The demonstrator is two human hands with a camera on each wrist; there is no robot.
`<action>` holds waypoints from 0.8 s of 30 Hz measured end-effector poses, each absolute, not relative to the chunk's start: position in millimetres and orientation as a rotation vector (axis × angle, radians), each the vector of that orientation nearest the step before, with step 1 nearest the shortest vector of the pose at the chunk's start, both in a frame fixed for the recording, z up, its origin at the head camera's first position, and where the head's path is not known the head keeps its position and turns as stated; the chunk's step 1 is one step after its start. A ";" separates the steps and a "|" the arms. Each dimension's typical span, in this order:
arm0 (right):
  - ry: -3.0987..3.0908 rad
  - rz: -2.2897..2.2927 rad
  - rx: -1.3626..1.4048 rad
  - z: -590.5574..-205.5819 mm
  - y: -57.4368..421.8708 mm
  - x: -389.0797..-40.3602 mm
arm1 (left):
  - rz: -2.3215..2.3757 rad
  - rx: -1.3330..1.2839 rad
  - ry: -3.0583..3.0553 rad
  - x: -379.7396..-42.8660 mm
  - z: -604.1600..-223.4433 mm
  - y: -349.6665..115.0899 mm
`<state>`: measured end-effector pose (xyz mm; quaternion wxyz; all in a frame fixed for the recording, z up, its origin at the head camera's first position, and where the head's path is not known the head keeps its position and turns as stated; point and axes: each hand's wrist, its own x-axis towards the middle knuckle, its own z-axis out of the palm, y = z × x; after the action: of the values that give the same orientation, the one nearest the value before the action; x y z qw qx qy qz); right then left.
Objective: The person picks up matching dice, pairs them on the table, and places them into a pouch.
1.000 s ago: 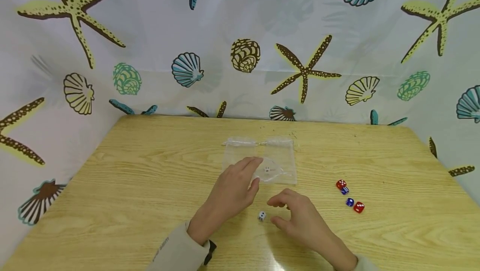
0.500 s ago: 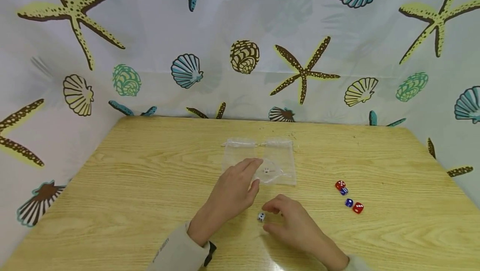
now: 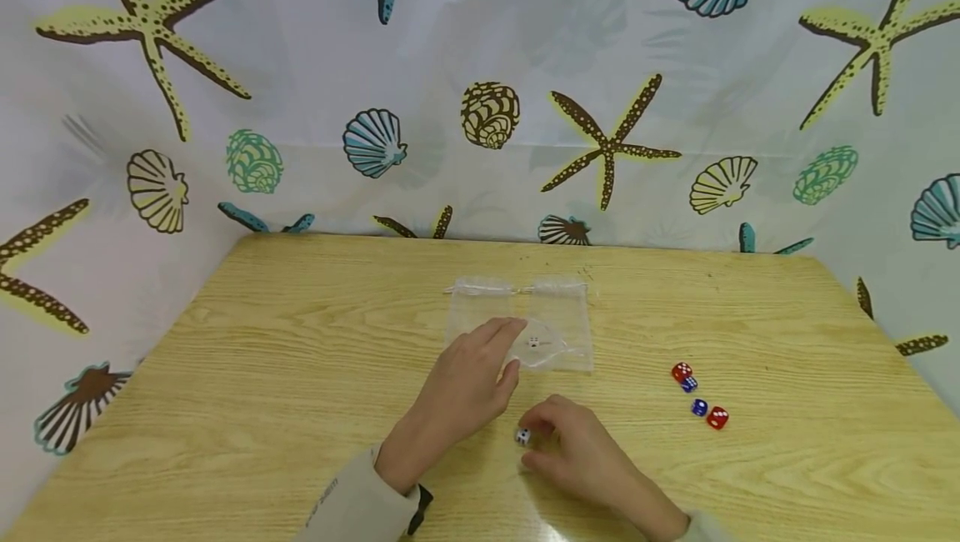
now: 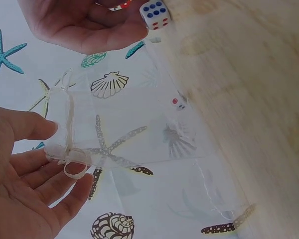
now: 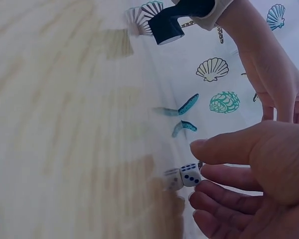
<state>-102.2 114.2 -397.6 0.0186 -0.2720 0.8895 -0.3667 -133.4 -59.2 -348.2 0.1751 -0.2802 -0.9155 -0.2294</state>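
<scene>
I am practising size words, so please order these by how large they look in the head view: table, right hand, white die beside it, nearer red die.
1. Table
2. Right hand
Not ranked: white die, nearer red die; they look nearly alike.

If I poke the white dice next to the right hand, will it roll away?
The white die would probably tumble, not roll far: flat sides, rounded corners. It may slide a bit, since the table looks shiny. It's likely light, being tiny beside the right hand.
</scene>
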 end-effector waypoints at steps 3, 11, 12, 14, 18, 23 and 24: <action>2.761 -1.164 -0.856 -400.4 113.5 -102.8 | -0.649 -0.792 -2.593 -133.9 -348.0 -59.4; 2.763 -1.223 -0.842 -405.6 111.9 -104.1 | -0.652 -0.796 -2.588 -134.2 -348.2 -59.7; 2.760 -1.231 -0.837 -406.1 111.7 -104.0 | -0.656 -0.798 -2.588 -134.3 -348.2 -59.7; 2.747 -1.246 -0.826 -406.7 111.3 -103.1 | -0.661 -0.801 -2.588 -134.3 -348.6 -59.6; 2.707 -1.273 -0.819 -407.4 110.1 -101.6 | -0.664 -0.798 -2.593 -134.3 -349.2 -59.4; 2.686 -1.280 -0.825 -408.3 108.8 -102.3 | -0.660 -0.790 -2.597 -134.2 -348.9 -59.9; 2.680 -1.282 -0.822 -408.9 108.4 -102.6 | -0.663 -0.788 -2.598 -134.1 -349.1 -60.1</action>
<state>-102.6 108.4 -408.9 0.0293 -0.2666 0.8690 -0.4157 -134.1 -60.1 -349.1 0.1727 -0.2777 -0.9156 -0.2338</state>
